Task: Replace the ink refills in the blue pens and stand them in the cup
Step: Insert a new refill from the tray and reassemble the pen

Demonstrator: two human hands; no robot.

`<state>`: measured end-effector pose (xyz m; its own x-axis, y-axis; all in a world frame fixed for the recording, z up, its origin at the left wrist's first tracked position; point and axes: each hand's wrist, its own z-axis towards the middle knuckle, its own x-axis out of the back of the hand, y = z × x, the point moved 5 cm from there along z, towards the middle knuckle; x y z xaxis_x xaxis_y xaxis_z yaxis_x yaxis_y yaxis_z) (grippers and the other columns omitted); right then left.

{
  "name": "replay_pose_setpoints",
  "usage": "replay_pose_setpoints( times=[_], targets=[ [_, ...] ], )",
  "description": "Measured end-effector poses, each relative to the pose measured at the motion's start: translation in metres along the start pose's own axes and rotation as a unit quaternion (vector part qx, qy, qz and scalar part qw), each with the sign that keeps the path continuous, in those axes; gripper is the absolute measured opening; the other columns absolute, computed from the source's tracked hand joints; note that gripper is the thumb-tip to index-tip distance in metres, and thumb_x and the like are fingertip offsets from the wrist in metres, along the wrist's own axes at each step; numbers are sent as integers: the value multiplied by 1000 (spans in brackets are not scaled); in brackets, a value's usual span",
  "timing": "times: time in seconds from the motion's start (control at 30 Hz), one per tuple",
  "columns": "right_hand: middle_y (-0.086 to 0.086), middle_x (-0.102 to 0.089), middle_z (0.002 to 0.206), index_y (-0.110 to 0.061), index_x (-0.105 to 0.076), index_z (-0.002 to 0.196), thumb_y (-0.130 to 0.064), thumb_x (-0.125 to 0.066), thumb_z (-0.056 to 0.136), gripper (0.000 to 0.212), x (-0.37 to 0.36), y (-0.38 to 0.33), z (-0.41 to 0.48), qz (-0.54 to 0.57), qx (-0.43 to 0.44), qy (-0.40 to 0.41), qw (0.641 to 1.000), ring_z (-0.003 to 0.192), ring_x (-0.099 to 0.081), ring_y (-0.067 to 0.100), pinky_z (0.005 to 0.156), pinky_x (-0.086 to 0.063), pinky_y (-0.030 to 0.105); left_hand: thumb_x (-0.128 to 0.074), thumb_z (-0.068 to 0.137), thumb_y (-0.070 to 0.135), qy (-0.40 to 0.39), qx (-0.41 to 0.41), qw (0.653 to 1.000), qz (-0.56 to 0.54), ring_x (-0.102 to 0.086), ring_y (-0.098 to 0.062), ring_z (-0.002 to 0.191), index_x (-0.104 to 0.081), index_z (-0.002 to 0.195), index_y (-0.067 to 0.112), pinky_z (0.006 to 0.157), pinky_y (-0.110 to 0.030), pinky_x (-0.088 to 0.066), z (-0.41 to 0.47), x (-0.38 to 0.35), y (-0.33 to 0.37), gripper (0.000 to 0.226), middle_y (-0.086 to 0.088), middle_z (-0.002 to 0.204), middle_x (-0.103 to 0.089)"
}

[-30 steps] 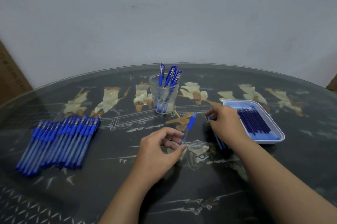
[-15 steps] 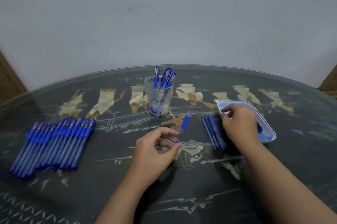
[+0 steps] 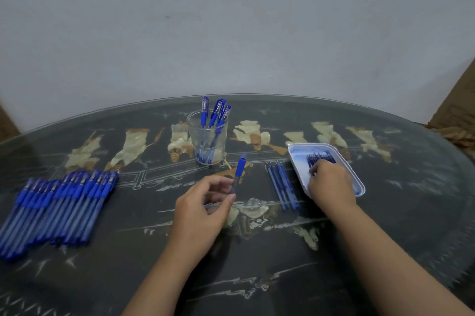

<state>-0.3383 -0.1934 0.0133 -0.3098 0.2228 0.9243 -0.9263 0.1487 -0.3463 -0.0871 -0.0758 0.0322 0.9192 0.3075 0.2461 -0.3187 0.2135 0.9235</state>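
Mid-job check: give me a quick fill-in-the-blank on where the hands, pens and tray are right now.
1. The left hand pinches one blue ____.
2. The right hand reaches into the white ____.
3. Several capped pens stand in the clear ____.
4. The long row of pens lies on the ____ side of the table.

Missing words: pen; tray; cup; left.
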Motion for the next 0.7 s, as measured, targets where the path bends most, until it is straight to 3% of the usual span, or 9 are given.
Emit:
replay_pose_setpoints(
  times=[0.17,0.23,0.33,0.4,0.5,0.6,0.7],
  targets=[
    [17,-65,105,-3,-60,106,0,-50,85,24,5,-7,-3,16,-8,8,1000,100,-58,35,71,-36,31,-75,79,0,10,1,1000,-22,-68,-6,77,-69,90,25,65,-10,-50,-2,0,-3,27,2,88,-70],
    [16,-66,100,-2,-60,105,1,-47,85,23,15,-12,-9,78,-14,43,996,92,-57,34,71,-39,33,-75,78,0,3,0,1000,-28,-68,-6,78,-69,89,25,64,-10,-50,-4,-2,-4,28,4,87,-71],
    [5,-65,87,-10,-63,119,-3,-46,91,33,32,-21,-24,250,-18,69,966,79,-58,22,70,-41,30,-77,77,0,-14,-3,999,-31,-68,-8,77,-70,89,27,68,-13,-51,-4,-4,-7,30,8,89,-71],
    [-1,-63,79,-16,-64,122,-6,-51,95,32,40,-30,-39,433,-33,17,901,70,-56,15,68,-48,32,-77,76,-1,-26,-11,999,-24,-68,-9,75,-71,89,26,69,-15,-52,-4,-7,-8,31,8,90,-71],
    [-1,-64,85,-13,-69,111,-4,-55,96,22,46,-46,-64,683,-60,-70,725,70,-58,9,76,-60,38,-78,76,-2,-38,-22,999,-12,-68,-10,74,-72,86,30,67,-15,-51,-5,-10,-8,35,8,90,-72],
    [4,-61,83,-11,-67,106,-1,-55,93,20,47,-57,-75,810,-67,-125,570,78,-57,15,75,-59,46,-78,75,-3,-48,-28,998,-7,-68,-10,74,-73,85,32,63,-14,-51,-6,-10,-7,36,8,90,-72],
    [2,-60,79,-13,-65,105,-2,-53,93,20,48,-65,-78,851,-62,-160,496,78,-56,15,78,-57,56,-78,75,-2,-56,-36,998,3,-68,-11,75,-74,88,30,61,-14,-50,-7,-10,-5,35,11,90,-72]
  ],
)
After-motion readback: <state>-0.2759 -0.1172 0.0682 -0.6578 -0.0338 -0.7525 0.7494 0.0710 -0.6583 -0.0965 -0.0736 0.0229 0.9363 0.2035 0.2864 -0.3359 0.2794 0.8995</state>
